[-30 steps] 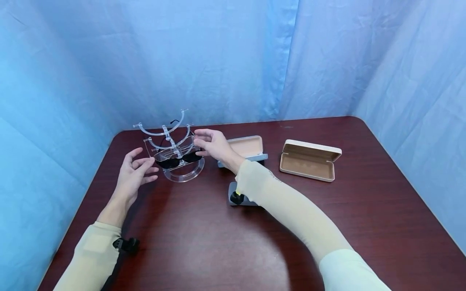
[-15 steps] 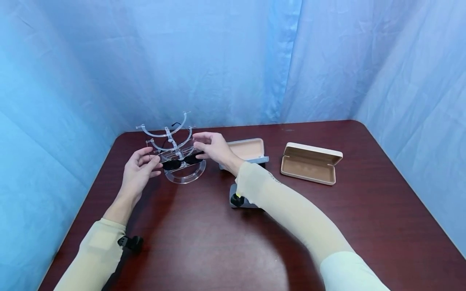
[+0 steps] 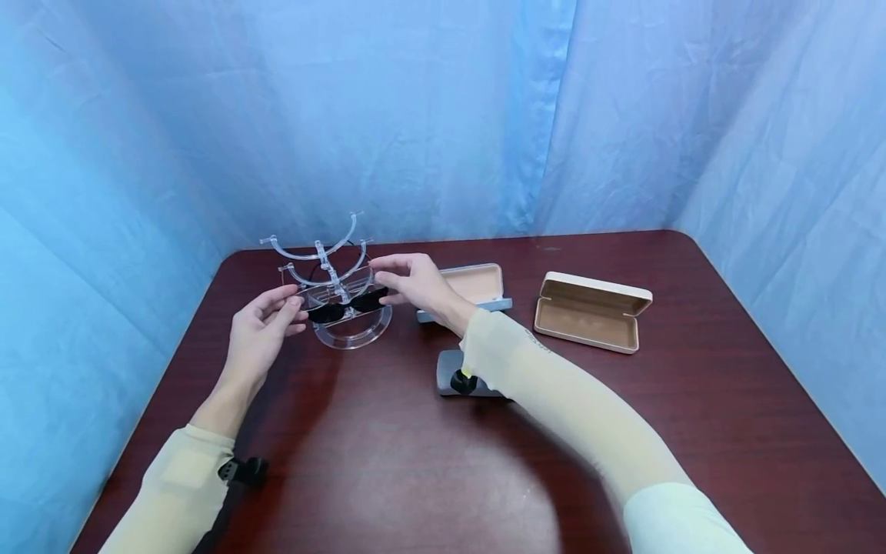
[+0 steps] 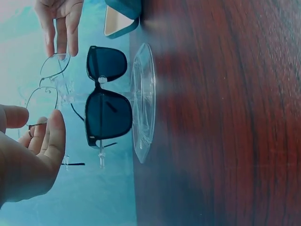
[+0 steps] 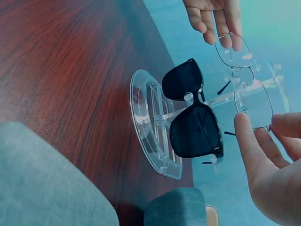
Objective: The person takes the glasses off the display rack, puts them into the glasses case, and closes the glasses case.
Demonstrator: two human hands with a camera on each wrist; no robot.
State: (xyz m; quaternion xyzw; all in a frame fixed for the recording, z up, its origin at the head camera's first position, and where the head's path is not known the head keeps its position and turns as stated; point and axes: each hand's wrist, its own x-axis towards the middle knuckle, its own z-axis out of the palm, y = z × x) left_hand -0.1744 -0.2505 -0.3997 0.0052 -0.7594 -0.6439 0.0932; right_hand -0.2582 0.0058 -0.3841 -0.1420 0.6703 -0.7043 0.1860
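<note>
Thin-rimmed eyeglasses (image 4: 43,104) with clear lenses span between my two hands, in front of a clear acrylic glasses stand (image 3: 353,341). My left hand (image 3: 259,331) pinches their left end by the hinge. My right hand (image 3: 418,288) pinches the opposite end, its thumb and fingers at the hinge in the right wrist view. Dark sunglasses (image 5: 195,129) sit on the stand's lowest tier, just below the eyeglasses. The upper curved arms of the stand rise behind. The temples of the eyeglasses point back toward the stand and are partly hidden.
An open grey-blue glasses case (image 3: 477,283) lies behind my right forearm. A closed grey case (image 3: 451,372) is partly covered by my right sleeve. Farther right stands an open beige case (image 3: 588,327). Blue curtains (image 3: 443,115) border the dark red table (image 3: 388,477).
My left hand has moved inward and taken hold of the eyeglasses' left end. My right hand has shifted slightly to the right. The sunglasses and the cases stay where they were.
</note>
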